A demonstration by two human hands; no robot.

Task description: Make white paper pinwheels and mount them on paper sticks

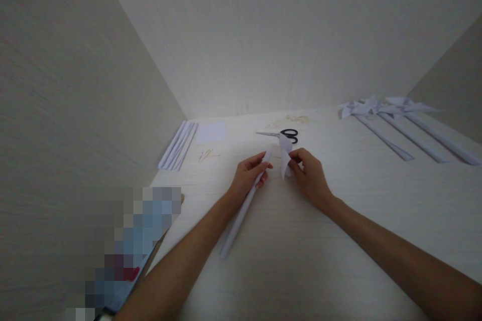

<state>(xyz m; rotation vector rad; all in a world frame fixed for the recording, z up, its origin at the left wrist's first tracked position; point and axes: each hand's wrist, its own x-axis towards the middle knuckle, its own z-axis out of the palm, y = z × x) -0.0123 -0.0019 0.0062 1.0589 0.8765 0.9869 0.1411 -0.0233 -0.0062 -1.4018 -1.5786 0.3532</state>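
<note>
My left hand (249, 174) is closed round the upper end of a long rolled white paper stick (241, 215) that slants down toward me over the pale table (301, 261). My right hand (309, 175) pinches a small folded white paper piece (285, 155) just right of the stick's top. The two hands are close together, near the middle of the table. Black-handled scissors (282, 134) lie shut on the table just beyond the hands.
A bundle of rolled paper sticks (178, 145) and a white paper square (211, 132) lie at the back left. Finished paper pinwheels on sticks (399, 120) lie at the back right. Small thin pins (206, 154) lie near the square. Walls close in behind and on both sides.
</note>
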